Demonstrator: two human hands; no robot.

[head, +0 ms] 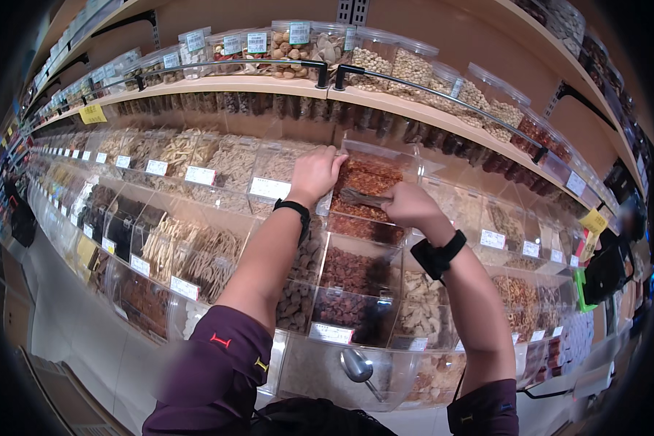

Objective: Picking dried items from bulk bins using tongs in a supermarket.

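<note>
A clear plastic bin of red-orange dried flakes, which look like crushed chili, lies in front of me with its top raised. My left hand curls over the upper edge at the bin's left side, thumb pointing right. Inside the bin, my right hand grips a brown, rough-looking tool whose flat end points left over the flakes. Whether it is a wooden scoop or something else I cannot tell. Dark red dried pieces fill the bin below.
A metal scoop rests in the front lower bin. Bins of dried strips and dried slices flank the middle. Above runs a wooden shelf of clear jars behind a metal rail. Labels bear writing.
</note>
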